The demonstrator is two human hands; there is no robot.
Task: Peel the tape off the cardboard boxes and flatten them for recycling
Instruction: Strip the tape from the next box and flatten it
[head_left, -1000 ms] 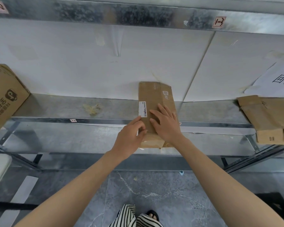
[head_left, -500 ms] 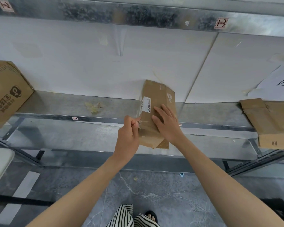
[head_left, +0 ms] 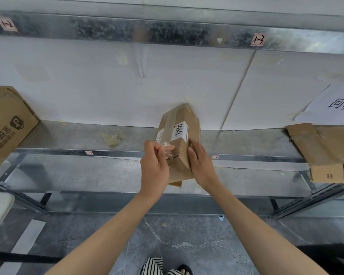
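A small brown cardboard box (head_left: 184, 124) with white labels is tilted up on one edge above the metal shelf (head_left: 72, 135). My left hand (head_left: 154, 167) pinches a strip of clear tape (head_left: 168, 149) that is lifting off the box's near left corner. My right hand (head_left: 202, 164) is against the box's right side, fingers wrapped on its edge, steadying it. The underside of the box is hidden.
An open cardboard box (head_left: 7, 124) sits at the left end of the shelf. Flattened cardboard pieces (head_left: 330, 151) lie at the right, under a white paper sign (head_left: 336, 105). A white wall panel backs the shelf. Grey stone floor lies below.
The box has been rolled from lying flat to standing on an edge. My left hand went from touching its side to pinching and pulling the clear tape. My right hand slid to the box's right side.
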